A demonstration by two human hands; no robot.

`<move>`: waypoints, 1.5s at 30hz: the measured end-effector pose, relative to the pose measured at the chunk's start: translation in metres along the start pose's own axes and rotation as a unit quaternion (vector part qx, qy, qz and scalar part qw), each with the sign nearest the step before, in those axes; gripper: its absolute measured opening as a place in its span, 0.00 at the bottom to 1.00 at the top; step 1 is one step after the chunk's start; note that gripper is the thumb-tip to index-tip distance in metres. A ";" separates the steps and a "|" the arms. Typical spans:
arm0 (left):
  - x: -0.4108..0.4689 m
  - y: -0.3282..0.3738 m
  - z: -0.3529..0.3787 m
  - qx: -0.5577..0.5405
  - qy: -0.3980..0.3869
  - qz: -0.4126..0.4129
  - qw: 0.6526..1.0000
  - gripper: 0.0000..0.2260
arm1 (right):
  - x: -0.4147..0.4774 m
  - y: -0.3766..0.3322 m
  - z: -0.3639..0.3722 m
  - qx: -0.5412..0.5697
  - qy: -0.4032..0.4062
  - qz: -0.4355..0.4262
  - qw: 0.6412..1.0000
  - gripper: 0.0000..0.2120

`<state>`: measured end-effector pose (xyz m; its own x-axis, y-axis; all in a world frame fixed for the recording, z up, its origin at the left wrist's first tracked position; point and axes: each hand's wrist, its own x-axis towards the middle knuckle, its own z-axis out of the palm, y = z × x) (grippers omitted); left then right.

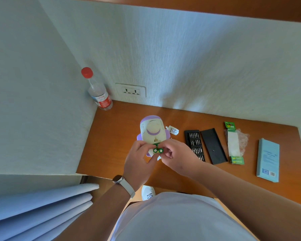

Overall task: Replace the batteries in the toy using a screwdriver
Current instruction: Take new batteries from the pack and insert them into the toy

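A white and purple toy [152, 130] lies on the wooden desk [115, 136], its lower end between my hands. Two green batteries [157, 150] stick out of that end, their metal tips facing me. My left hand [139, 160] holds the toy's lower left side, thumb by the batteries. My right hand [175, 153] pinches the batteries from the right. The small white battery cover [173, 130] lies just right of the toy. An open case of screwdriver bits [195, 145] and its black lid [213, 146] lie further right. No screwdriver handle is visible.
A green battery pack [234, 143], torn open, lies right of the lid, and a pale blue box [268, 160] beyond it. A water bottle with a red cap [98, 93] stands in the back left corner beside a wall socket [130, 90]. Walls close the desk at left and back.
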<state>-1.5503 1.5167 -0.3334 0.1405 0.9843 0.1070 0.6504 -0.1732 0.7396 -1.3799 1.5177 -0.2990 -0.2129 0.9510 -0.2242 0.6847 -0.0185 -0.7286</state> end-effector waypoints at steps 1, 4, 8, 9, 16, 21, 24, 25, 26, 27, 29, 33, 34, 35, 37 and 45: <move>0.000 -0.001 0.000 -0.005 -0.003 0.000 1.000 0.11 | 0.000 0.000 0.000 -0.001 -0.001 0.003 1.000 0.07; 0.001 -0.003 -0.001 -0.026 -0.014 -0.018 0.999 0.11 | 0.000 0.002 0.000 -0.006 0.001 0.009 1.000 0.07; 0.002 -0.006 -0.005 -0.074 -0.001 -0.062 0.995 0.10 | -0.001 0.004 0.000 -0.004 0.029 0.013 0.999 0.05; 0.003 -0.006 -0.006 -0.084 0.005 -0.078 0.993 0.11 | -0.001 0.006 0.000 0.001 0.036 0.023 0.999 0.04; 0.020 -0.009 -0.008 -0.156 -0.030 -0.203 0.966 0.14 | 0.011 0.014 -0.001 0.038 0.025 0.111 0.993 0.17; 0.029 -0.017 -0.001 -0.223 -0.087 -0.263 0.935 0.28 | 0.014 0.014 0.000 0.099 0.000 0.118 0.988 0.28; 0.032 -0.022 0.005 -0.317 -0.123 -0.297 0.892 0.31 | 0.016 0.015 0.001 0.148 -0.020 0.134 0.980 0.27; 0.033 -0.024 0.006 -0.337 -0.128 -0.306 0.881 0.31 | 0.017 0.015 0.001 0.164 -0.024 0.141 0.976 0.27; 0.034 -0.025 0.007 -0.356 -0.129 -0.314 0.871 0.31 | 0.018 0.015 0.000 0.178 -0.027 0.148 0.972 0.27; 0.035 -0.026 0.009 -0.373 -0.129 -0.318 0.862 0.32 | 0.018 0.016 0.000 0.191 -0.028 0.153 0.969 0.26; 0.037 -0.027 0.009 -0.395 -0.127 -0.317 0.853 0.30 | 0.019 0.017 0.001 0.207 -0.027 0.159 0.965 0.26; 0.039 -0.025 0.009 -0.417 -0.114 -0.307 0.848 0.22 | 0.021 0.019 0.004 0.216 -0.018 0.163 0.963 0.26; 0.039 -0.024 0.009 -0.417 -0.107 -0.308 0.849 0.21 | 0.021 0.019 0.004 0.216 -0.018 0.164 0.962 0.26; 0.039 -0.023 0.009 -0.414 -0.099 -0.311 0.850 0.21 | 0.021 0.019 0.004 0.217 -0.018 0.163 0.962 0.26; 0.038 -0.021 0.009 -0.407 -0.082 -0.320 0.852 0.21 | 0.022 0.020 0.003 0.216 -0.018 0.161 0.963 0.26; 0.040 -0.014 0.002 -0.406 -0.063 -0.320 0.854 0.21 | 0.020 0.012 -0.003 0.199 -0.021 0.138 0.970 0.26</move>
<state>-1.5519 1.5587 -0.3409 0.0622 0.8485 -0.5256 -0.1015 0.5292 0.8424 -1.3739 1.5374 -0.3108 -0.0932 0.8797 -0.4663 0.3986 -0.3962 -0.8271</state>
